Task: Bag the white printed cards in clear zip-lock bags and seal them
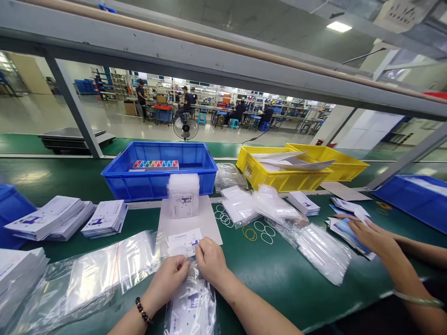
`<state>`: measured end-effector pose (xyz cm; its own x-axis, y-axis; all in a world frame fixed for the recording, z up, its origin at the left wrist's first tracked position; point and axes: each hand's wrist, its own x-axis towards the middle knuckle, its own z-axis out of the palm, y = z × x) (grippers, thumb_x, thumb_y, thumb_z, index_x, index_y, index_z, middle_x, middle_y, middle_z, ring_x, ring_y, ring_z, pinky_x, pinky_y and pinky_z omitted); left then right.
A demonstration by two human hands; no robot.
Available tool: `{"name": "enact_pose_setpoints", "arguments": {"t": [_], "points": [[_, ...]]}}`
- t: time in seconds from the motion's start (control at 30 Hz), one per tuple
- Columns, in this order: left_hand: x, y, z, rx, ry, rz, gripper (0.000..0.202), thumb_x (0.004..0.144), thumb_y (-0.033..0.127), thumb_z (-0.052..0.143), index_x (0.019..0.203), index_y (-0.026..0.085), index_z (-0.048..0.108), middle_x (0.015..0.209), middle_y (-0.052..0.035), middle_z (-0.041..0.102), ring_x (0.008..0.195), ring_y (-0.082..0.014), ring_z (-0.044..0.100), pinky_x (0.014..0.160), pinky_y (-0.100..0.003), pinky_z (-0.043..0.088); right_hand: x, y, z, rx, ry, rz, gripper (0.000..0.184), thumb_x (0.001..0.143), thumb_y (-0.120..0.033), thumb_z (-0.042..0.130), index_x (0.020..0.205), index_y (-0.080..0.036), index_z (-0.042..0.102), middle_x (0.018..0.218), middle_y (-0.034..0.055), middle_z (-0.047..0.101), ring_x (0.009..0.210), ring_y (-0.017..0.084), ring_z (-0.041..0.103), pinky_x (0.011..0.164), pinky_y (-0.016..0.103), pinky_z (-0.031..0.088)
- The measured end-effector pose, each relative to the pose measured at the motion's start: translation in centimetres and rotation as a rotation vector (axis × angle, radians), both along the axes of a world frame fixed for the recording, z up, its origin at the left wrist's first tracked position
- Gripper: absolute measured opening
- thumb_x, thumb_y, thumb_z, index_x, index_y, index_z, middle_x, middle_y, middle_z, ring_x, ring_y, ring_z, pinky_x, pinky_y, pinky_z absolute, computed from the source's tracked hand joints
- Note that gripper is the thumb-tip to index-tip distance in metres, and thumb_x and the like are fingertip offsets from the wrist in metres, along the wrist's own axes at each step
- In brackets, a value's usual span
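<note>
A clear plastic bag with a white printed booklet inside lies in front of me. My left hand pinches the upper left part of this bag, with a beaded bracelet at its wrist. At the bag's upper right, the fingers of my right hand are curled closed on the plastic, and the fingertips are partly hidden. Just beyond both hands, a white booklet lies on a grey cardboard sheet. Farther back on the sheet stands a stack of bagged booklets.
Flat clear bags and booklet stacks lie to the left. A blue bin and yellow bins line the back. Rubber bands and plastic-wrapped packs lie right. A co-worker's hands handle leaflets there.
</note>
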<state>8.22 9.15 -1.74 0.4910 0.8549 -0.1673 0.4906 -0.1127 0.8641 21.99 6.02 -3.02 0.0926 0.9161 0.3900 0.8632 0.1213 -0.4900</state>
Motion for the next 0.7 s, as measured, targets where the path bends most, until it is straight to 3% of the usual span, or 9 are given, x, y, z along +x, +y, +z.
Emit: {"name": "enact_pose_setpoints", "arguments": {"t": [0.13, 0.23, 0.33, 0.4, 0.43, 0.53, 0.63, 0.7], "points": [[-0.6, 1.0, -0.2, -0.048, -0.083, 0.104, 0.040, 0.066, 0.053, 0.044, 0.047, 0.021, 0.029, 0.046, 0.0058, 0.030, 0.047, -0.0103, 0.030, 0.047, -0.023, 0.026, -0.5, -0.9, 0.6, 0.075, -0.069, 0.173, 0.025, 0.077, -0.036, 0.051, 0.091, -0.017, 0.057, 0.080, 0.0070, 0.057, 0.071, 0.018, 0.053, 0.063, 0.027, 0.043], [-1.3, 1.3, 0.1, -0.033, -0.132, 0.150, 0.042, 0.069, 0.056, 0.042, 0.048, 0.021, 0.033, 0.045, 0.0052, 0.031, 0.046, -0.0115, 0.033, 0.046, -0.024, 0.030, -0.7, -1.3, 0.8, -0.003, -0.091, 0.264, 0.014, 0.079, -0.026, 0.048, 0.082, -0.019, 0.060, 0.074, 0.0045, 0.060, 0.066, 0.016, 0.054, 0.060, 0.025, 0.043], [-2.1, 1.1, 0.9, 0.294, -0.176, 0.171, 0.031, 0.075, 0.048, 0.045, 0.065, 0.020, 0.053, 0.065, -0.0025, 0.055, 0.069, -0.0190, 0.051, 0.064, -0.029, 0.041, -0.4, -1.2, 1.1, -0.057, 0.123, 0.330, 0.018, 0.081, -0.019, 0.045, 0.079, -0.020, 0.063, 0.071, 0.0021, 0.063, 0.065, 0.013, 0.057, 0.062, 0.022, 0.044], [-2.5, 1.0, 1.4, 0.520, -0.180, 0.058, 0.021, 0.075, 0.039, 0.050, 0.078, 0.022, 0.060, 0.085, -0.0057, 0.062, 0.091, -0.0227, 0.052, 0.080, -0.032, 0.040, 0.1, -1.1, 1.5, -0.096, 0.299, 0.355, 0.018, 0.081, -0.020, 0.046, 0.078, -0.020, 0.064, 0.071, 0.0010, 0.065, 0.065, 0.012, 0.057, 0.063, 0.021, 0.045], [-2.7, 1.0, 1.5, 0.564, -0.157, -0.026, 0.018, 0.075, 0.037, 0.050, 0.078, 0.022, 0.061, 0.084, -0.0058, 0.063, 0.091, -0.0227, 0.052, 0.080, -0.031, 0.040, 0.3, -1.1, 1.6, -0.122, 0.372, 0.367, 0.018, 0.080, -0.020, 0.047, 0.076, -0.020, 0.065, 0.070, 0.0004, 0.064, 0.064, 0.012, 0.057, 0.062, 0.021, 0.044], [-3.1, 1.2, 1.6, 0.513, -0.032, -0.134, 0.027, 0.077, 0.036, 0.046, 0.056, 0.021, 0.052, 0.058, -0.0027, 0.055, 0.062, -0.0173, 0.051, 0.059, -0.027, 0.039, 0.7, -1.1, 2.0, -0.240, 0.503, 0.417, 0.016, 0.076, -0.023, 0.054, 0.063, -0.018, 0.062, 0.058, -0.0027, 0.058, 0.055, 0.009, 0.051, 0.054, 0.019, 0.040], [-3.2, 1.6, 1.6, 0.414, 0.064, -0.018, 0.040, 0.076, 0.044, 0.043, 0.045, 0.020, 0.034, 0.045, 0.0014, 0.041, 0.046, -0.0130, 0.039, 0.049, -0.025, 0.030, 1.0, -1.1, 2.3, -0.357, 0.516, 0.459, 0.026, 0.070, -0.027, 0.063, 0.050, -0.016, 0.052, 0.047, -0.0065, 0.044, 0.046, 0.007, 0.040, 0.045, 0.017, 0.033], [-3.3, 1.8, 1.6, 0.315, 0.084, 0.030, 0.042, 0.076, 0.046, 0.043, 0.044, 0.021, 0.031, 0.043, 0.0028, 0.037, 0.045, -0.0125, 0.037, 0.047, -0.025, 0.027, 1.2, -1.0, 2.3, -0.378, 0.475, 0.489, 0.029, 0.073, -0.027, 0.061, 0.048, -0.016, 0.050, 0.047, -0.0064, 0.043, 0.047, 0.007, 0.040, 0.047, 0.017, 0.034]]}}
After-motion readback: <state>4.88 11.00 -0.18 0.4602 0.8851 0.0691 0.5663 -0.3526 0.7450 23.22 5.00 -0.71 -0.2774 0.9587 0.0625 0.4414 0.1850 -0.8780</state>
